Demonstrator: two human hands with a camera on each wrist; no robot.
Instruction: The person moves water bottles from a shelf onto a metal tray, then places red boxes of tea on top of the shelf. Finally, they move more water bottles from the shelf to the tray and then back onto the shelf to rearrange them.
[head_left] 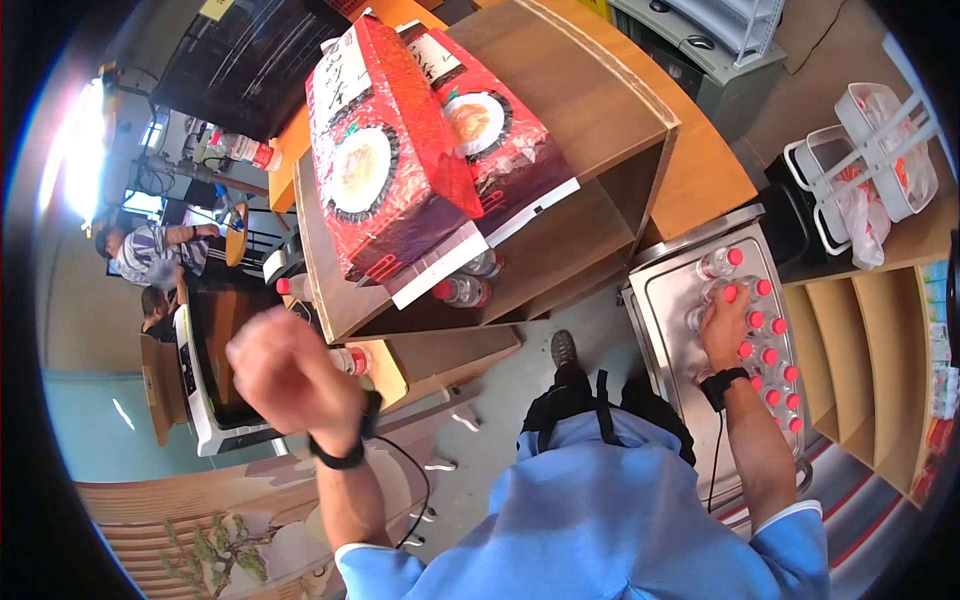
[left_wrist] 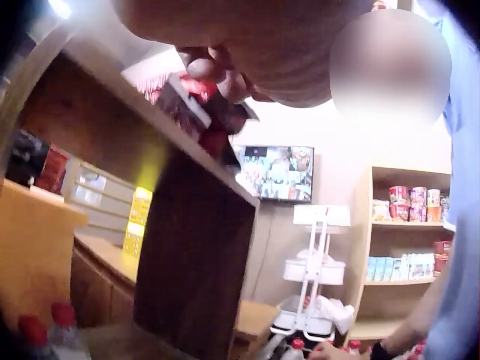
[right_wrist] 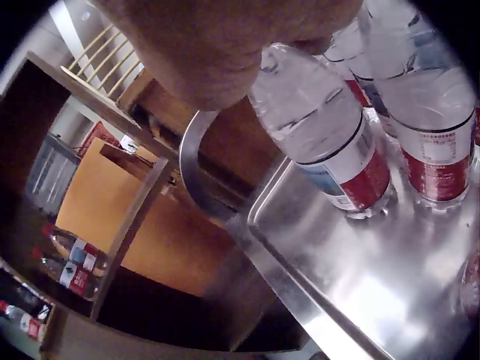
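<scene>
We see the right hand (head_left: 722, 325) at the right of the head view. The arm reaches straight out from the blue sleeve (head_left: 790, 545), palm down. Its fingers are curled over the top of a clear plastic water bottle with a red label (right_wrist: 322, 127), gripping the cap end. In the right wrist view the bottle stands upright near the rim of the shiny steel surface (right_wrist: 360, 292), just beside the next bottle in the row. Around the hand, the other red-capped bottles (head_left: 772, 358) are packed along the right side of that surface. One more clear bottle (head_left: 718, 262) sits apart, just above the hand.

The left hand (head_left: 290, 375) is raised at the left centre of the head view. The forearm is bent upward, and the back of the hand faces us above a black wristband (head_left: 340, 458). Its fingers are curled in toward the palm, and the left wrist view shows nothing between them. It hangs in the air, touching nothing, well apart from the bottles.

Above it stands a wooden shelf unit (head_left: 600, 110). Large red noodle packs (head_left: 385, 170) lie on top, and two bottles (head_left: 462, 290) lie on the shelf below. White wire baskets (head_left: 870, 160) sit at the upper right.
</scene>
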